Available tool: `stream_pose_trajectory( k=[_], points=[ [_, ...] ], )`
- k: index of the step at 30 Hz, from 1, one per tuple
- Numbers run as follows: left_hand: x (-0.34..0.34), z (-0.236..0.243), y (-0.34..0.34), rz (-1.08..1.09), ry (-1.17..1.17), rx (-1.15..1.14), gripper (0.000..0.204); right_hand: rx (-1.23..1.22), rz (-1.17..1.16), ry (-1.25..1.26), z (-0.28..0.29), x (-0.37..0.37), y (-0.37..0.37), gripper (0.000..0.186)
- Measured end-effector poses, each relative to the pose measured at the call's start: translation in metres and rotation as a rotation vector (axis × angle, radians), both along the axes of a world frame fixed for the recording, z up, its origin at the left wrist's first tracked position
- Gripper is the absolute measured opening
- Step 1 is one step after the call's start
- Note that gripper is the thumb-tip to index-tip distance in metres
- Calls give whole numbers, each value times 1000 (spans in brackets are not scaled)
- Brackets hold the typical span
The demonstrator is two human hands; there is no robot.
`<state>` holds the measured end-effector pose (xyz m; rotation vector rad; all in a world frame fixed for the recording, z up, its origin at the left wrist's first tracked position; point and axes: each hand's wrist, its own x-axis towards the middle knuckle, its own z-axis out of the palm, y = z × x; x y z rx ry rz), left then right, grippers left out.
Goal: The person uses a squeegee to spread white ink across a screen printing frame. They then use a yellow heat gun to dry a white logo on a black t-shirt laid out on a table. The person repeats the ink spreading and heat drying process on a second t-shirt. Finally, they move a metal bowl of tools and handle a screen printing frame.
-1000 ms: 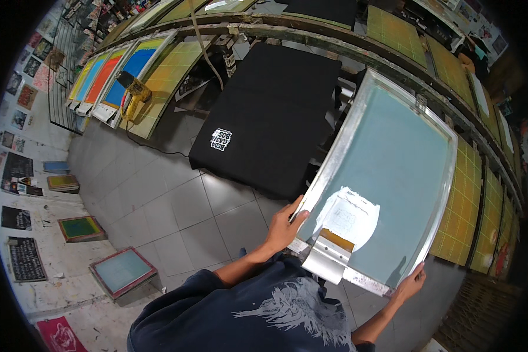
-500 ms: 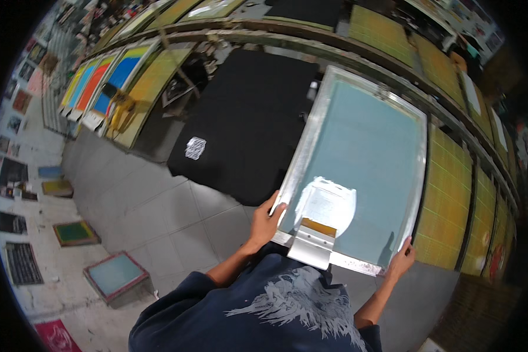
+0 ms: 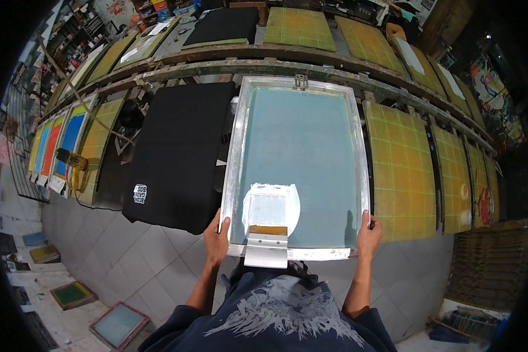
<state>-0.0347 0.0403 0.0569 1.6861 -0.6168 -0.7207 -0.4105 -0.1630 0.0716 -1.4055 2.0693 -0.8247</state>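
Between my hands is a screen printing frame with a silver metal rim and blue-grey mesh. My left hand grips its left rim near the front corner, and my right hand grips the right rim at about the same height. White ink is spread over the lower left of the mesh. A squeegee with a metal holder and brown blade rests on the ink, its holder overhanging the near rim. Left of the frame, a black shirt lies on a board, with a small white print near its lower left.
Yellow-green printing boards stand in a row on the right. Colour-filled screens and a yellow heat gun are at the left. A long wooden rail runs behind. More screens lean at the lower left.
My view has swung right and levelled. The frame, tilted before, now looks nearly straight in front of me; both hands keep their hold on it.
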Motion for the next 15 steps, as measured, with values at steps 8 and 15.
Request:
stream_pose_trajectory(
  k=[8,15],
  points=[
    [6,-4,-6,13,15,125,55,56,44,-36,1,-1,-2,70],
    [10,-23,-6,43,17,154,58,-276,339,352,14,22,18,72]
  ],
)
